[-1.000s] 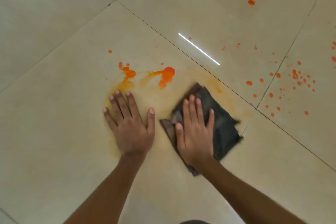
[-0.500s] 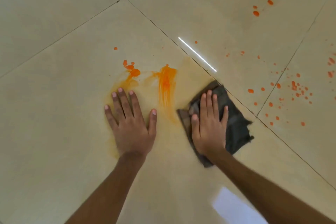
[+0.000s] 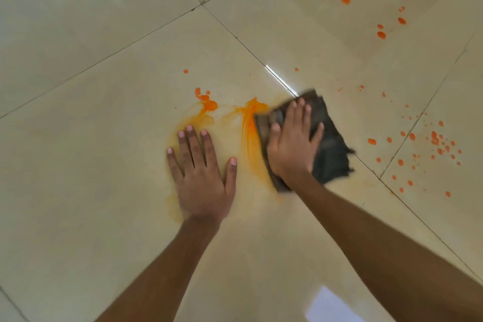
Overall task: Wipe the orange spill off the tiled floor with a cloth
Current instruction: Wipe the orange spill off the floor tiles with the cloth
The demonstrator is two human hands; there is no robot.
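My right grip (image 3: 292, 146) presses the cloth (image 3: 329, 154), fingers straight; left of the cloth, orange spill (image 3: 249, 133), then my flat left grip (image 3: 202, 180).

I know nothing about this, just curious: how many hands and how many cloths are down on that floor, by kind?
Dark grey crumpled fabric cloth: 1
Bare hands pressed flat: 2, the left hand on the glossy beige tiled floor, the right hand on that cloth
Total: 3
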